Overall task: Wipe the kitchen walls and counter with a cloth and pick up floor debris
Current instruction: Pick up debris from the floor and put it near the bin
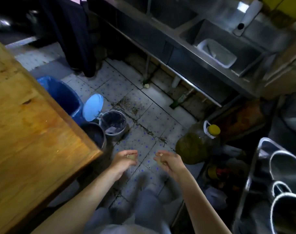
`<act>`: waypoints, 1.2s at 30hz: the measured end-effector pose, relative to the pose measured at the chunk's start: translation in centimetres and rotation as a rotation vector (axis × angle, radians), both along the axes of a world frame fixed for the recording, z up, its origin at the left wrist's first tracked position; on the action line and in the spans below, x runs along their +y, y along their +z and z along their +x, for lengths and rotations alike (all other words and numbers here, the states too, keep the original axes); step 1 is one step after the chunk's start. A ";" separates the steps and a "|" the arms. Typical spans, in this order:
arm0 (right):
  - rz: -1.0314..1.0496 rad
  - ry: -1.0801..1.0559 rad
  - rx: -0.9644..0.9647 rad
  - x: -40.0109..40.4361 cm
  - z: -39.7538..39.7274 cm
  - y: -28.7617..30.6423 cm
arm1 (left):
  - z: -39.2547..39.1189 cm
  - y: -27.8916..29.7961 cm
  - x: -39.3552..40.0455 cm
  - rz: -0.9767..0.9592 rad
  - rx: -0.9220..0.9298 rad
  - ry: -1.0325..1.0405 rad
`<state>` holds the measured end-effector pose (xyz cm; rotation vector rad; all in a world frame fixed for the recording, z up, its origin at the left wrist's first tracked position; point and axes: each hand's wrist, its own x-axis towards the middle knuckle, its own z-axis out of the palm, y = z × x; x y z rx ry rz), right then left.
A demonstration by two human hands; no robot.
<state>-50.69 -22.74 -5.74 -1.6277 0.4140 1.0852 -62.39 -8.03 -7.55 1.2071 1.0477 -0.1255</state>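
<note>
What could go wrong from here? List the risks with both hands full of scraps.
1. The scraps in the left hand and right hand look loosely held, so bits may drop back onto the tiled floor.
2. The blue-lined bin sits partly under the wooden table, so a toss may miss it.
3. The oil jug stands beside the right hand and could get knocked.

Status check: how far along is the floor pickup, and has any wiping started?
Done: cannot tell; no wiped surface is evident. In hand: the left hand and right hand each hold small tan scraps, hovering over the tiled floor. Left: a pale lump by the sink unit's leg and dark grime around the floor drain. No cloth is in view, so the wiping looks pending.
</note>
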 end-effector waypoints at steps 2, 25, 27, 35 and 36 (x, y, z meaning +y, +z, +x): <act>0.034 0.063 -0.007 0.6 3.8 0.1 | 3.2 0.2 0.2 -0.002 0.008 0.061; -0.042 0.531 -0.005 19.5 23.3 -2.3 | 19.5 -3.2 12.3 -0.059 -0.012 0.553; -0.053 0.547 0.024 20.7 23.8 -2.8 | 19.5 -3.4 13.0 -0.110 0.000 0.606; -0.050 0.615 0.144 27.5 26.8 -6.0 | 21.2 -5.6 16.8 -0.178 0.014 0.858; -0.058 0.633 0.159 28.4 27.2 -6.5 | 21.3 -6.2 17.2 -0.190 0.004 0.884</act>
